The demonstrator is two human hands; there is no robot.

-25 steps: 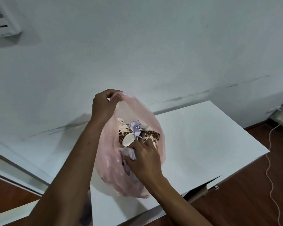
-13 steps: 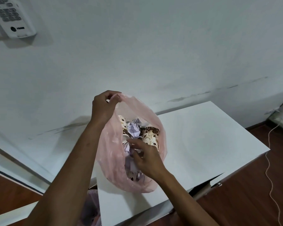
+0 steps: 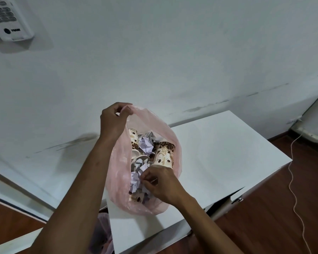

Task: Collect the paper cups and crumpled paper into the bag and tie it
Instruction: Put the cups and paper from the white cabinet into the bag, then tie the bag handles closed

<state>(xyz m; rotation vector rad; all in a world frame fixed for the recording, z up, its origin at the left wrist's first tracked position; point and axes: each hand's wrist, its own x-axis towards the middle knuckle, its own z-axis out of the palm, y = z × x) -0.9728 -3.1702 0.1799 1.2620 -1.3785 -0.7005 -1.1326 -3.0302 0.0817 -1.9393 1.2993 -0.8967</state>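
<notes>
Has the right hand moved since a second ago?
Yes. The right hand slid from the patterned cup toward the near rim of the pink bag.

Both forearms are bare to the frame edge, left hand [image 3: 112, 120] and right hand [image 3: 161, 182] ungloved.

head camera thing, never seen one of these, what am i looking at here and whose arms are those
There is no machine here. The camera sits on a person's head and looks forward and down, so the two bare arms are the wearer's own. A thin pink plastic bag stands on a white table against a white wall. The left hand pinches the bag's top edge and holds it up and open. The right hand is at the near edge of the mouth, fingers curled at the plastic and paper there. Inside lie brown-patterned paper cups and crumpled paper. The bag is not yet tied.
</notes>
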